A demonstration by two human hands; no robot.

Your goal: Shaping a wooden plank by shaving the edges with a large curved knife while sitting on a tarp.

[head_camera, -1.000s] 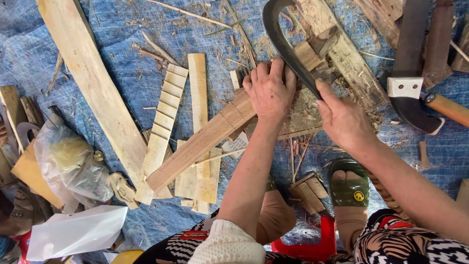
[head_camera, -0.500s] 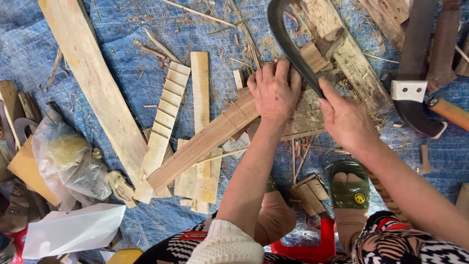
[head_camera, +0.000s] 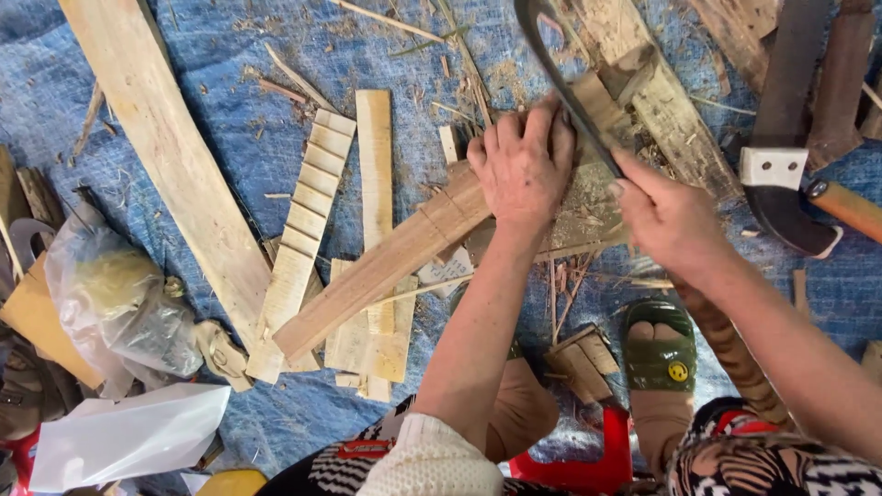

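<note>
Left hand presses flat, fingers together, on a wooden slat; right hand clamps a curved blade. At nine o'clock, a plastic bag holds yellowish stuff.

Bright, even daylight, soft & diffuse, no hard glare anywhere. Shadows are short & faint: a thin dark edge under the long plank on the blue tarp, a soft one beneath the left hand. Colours look true, tarp weave & sawdust crisp mid-frame. The curved blade is a bit smeared w/ motion blur; the right hand is slightly soft too. The clear plastic bag shows mild sheen, not blown out. Wide lens: planks bow near the edges, corners stretch, bottom edge w/ the sleeve is out of focus.
</note>
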